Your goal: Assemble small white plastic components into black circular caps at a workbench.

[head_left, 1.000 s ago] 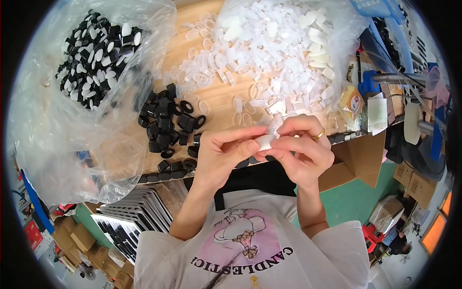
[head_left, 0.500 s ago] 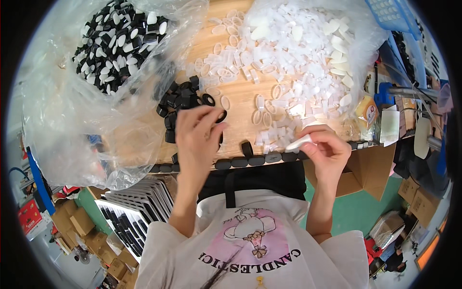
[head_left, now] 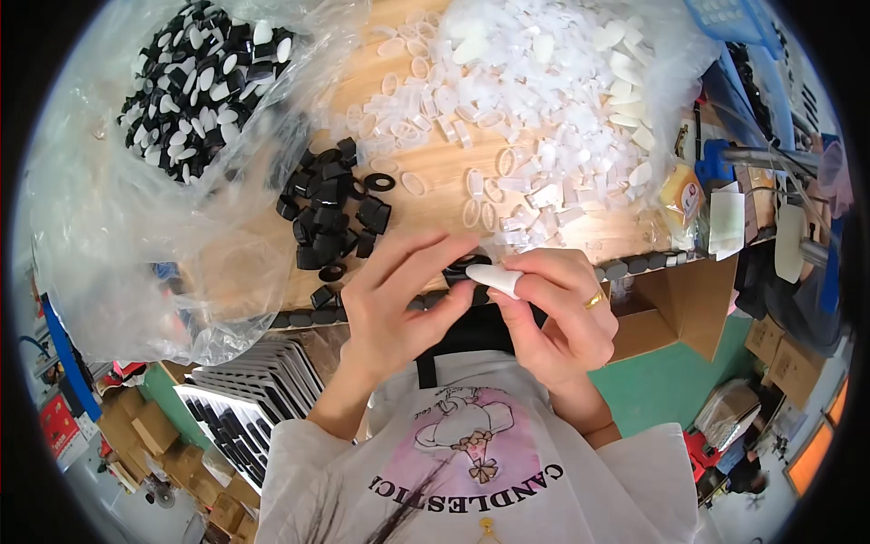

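The thumb and fingers of the right hand (head_left: 566, 313) are pinched on one white oval piece (head_left: 494, 279), which slants out past their tips toward the left hand (head_left: 394, 299). The left thumb and forefinger stand apart, one black ring (head_left: 456, 270) between them; whether they grip it cannot be told. Along the bench's (head_left: 435, 218) near edge runs one row of dark pieces (head_left: 616, 270), partly hidden. Left of centre lies one black heap (head_left: 331, 208), overlapping beyond counting; toward the far edge, one larger translucent heap (head_left: 553, 118), likewise uncountable.
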A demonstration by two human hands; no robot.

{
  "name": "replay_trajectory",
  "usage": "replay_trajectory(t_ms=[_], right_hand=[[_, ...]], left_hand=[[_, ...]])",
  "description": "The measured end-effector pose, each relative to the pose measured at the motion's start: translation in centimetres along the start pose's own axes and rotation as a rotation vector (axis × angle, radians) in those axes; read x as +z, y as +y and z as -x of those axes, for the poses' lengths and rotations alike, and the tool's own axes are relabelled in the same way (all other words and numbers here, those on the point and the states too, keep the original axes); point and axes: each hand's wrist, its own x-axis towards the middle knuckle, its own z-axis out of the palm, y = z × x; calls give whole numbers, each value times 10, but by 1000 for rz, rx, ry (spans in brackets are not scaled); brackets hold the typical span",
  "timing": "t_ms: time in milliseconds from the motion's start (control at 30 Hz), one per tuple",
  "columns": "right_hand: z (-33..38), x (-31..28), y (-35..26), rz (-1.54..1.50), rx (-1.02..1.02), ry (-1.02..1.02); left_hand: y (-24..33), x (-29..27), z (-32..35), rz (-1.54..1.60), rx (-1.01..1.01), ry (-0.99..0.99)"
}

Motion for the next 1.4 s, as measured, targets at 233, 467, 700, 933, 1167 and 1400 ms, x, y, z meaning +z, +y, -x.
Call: replay_trajectory(t_ms=[233, 467, 700, 933, 1167, 1400], right_hand=[[-2, 0, -1, 118, -131, -54], [0, 0, 1, 170, -183, -68], [-5, 2, -2, 111, -85, -130], [14, 6, 10, -852, 736, 47], [18, 10, 10, -982, 778, 127], [11, 5, 8, -846, 594, 188]], left_hand=[[-1, 12, 9, 285, -54, 85], [5, 3, 5, 53, 30, 20], [9, 1, 5, 21, 90, 41], [8, 12, 19, 524, -295, 130], [-3, 19, 15, 628, -229, 78], [-10, 21, 24, 937, -387, 114]])
